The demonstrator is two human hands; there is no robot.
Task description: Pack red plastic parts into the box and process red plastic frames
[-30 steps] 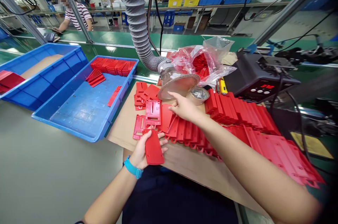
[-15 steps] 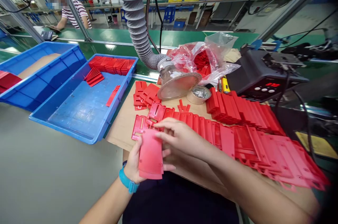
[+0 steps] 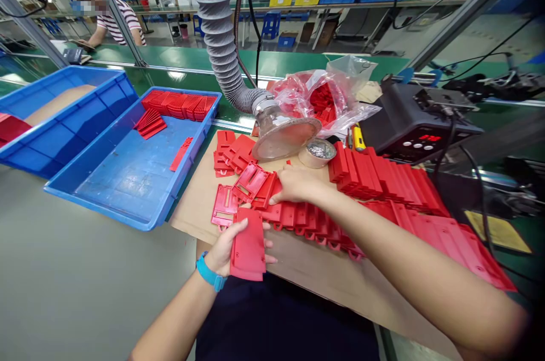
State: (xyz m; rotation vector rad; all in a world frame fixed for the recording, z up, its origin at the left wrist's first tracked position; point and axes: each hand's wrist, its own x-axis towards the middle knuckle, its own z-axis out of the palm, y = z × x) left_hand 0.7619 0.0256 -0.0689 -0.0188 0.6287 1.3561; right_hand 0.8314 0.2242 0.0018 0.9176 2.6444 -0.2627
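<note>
My left hand (image 3: 227, 248) grips a couple of flat red plastic plates (image 3: 249, 244), one behind the other, with the thumb along the near edge and the fingers behind. Small holes show near the plates' corners. Over the table my right hand (image 3: 293, 184) reaches down with fingers curled, thumb beside the near end of a row of red plates (image 3: 298, 216). Its fingertips cover the spot of some small red strips, and whatever they pinch is hidden. Between the hands lie slotted red frames (image 3: 250, 180), and another slotted frame (image 3: 224, 205) rests to their left.
A blue tray (image 3: 106, 202) with fanned red pieces stands at left. A fume hose hood (image 3: 285, 139) hangs above the cardboard, close to a tape roll (image 3: 317, 154). Behind are a plastic bag (image 3: 340, 94) and a black soldering station (image 3: 421, 122). Across the bench sits a person (image 3: 123, 23).
My right hand has left the plates and moved up and away to the small red strips, now covering them. My left hand has shifted slightly right, still holding the plates.
</note>
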